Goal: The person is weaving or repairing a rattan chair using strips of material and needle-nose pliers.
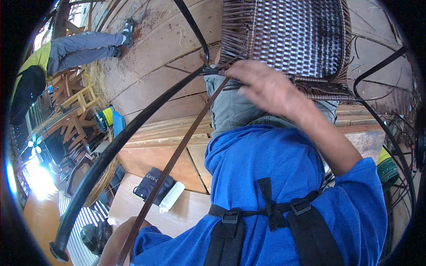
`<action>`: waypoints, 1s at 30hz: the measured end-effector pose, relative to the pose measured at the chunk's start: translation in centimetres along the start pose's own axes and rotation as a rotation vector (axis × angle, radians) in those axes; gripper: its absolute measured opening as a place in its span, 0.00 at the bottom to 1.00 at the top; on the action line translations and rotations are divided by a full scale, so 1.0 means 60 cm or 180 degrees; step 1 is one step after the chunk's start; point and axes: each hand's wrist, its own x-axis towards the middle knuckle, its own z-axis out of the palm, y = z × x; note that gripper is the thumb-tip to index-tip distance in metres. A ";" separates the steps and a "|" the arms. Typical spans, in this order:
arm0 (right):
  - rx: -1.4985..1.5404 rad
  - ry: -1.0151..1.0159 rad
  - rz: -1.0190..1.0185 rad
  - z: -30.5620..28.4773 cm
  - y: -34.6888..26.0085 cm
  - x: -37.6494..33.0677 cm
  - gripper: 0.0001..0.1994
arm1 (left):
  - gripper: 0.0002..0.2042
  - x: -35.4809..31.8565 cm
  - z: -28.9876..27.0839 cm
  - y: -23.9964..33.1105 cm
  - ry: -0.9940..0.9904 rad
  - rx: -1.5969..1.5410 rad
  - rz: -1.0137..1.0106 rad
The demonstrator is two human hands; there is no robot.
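A person in a blue shirt [266,164] reaches their blurred right hand [262,86] to a joint of a curved black metal frame [133,123], just below a brown woven wicker panel [297,37]. A flat brown strip [175,155] slants from the fingertips to the lower left. Whether the fingers pinch it, I cannot tell; the left hand is out of view.

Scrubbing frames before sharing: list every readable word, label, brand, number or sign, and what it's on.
Dark pouch: pale lettering on its face; not copied out here.
White bottle: no text I can read.
Strap buckles: any marking is too small to read.
Woven seat: no lettering visible.
Far-left clutter: too small and blurred to tell.
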 end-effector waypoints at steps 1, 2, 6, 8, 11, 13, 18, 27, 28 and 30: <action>0.0007 0.0037 -0.0298 0.010 -0.020 -0.001 0.21 | 0.10 -0.003 0.007 -0.014 0.0114 0.0086 -0.0068; 0.0023 -0.0018 -0.0436 0.024 -0.038 0.003 0.24 | 0.11 -0.006 0.015 -0.030 0.0214 0.0148 -0.0122; 0.0878 0.0328 0.0038 0.050 -0.041 0.012 0.13 | 0.12 -0.015 0.056 -0.097 0.0522 0.0372 -0.0375; 0.1140 0.0470 0.0317 0.045 -0.028 0.010 0.12 | 0.13 -0.020 0.079 -0.129 0.0632 0.0508 -0.0512; 0.3654 0.1162 0.1698 0.021 -0.004 0.007 0.13 | 0.14 -0.035 0.122 -0.179 0.0725 0.0892 -0.0388; 0.4283 0.1669 0.1977 -0.004 0.018 -0.004 0.15 | 0.15 -0.058 0.156 -0.216 0.0990 0.1310 -0.0709; 0.4139 0.1291 0.2166 -0.017 0.023 -0.032 0.16 | 0.26 -0.149 0.222 -0.312 0.0398 -0.0849 -0.2464; 0.3448 0.1239 0.2327 -0.007 -0.010 -0.043 0.16 | 0.16 -0.181 0.256 -0.322 0.0321 -0.0059 -0.2351; 0.3478 0.1352 0.2370 -0.010 -0.009 -0.048 0.16 | 0.14 -0.184 0.260 -0.326 0.0365 -0.0175 -0.2199; 0.3329 0.1547 0.2411 -0.013 -0.003 -0.057 0.16 | 0.14 -0.186 0.260 -0.332 0.0427 -0.0191 -0.2146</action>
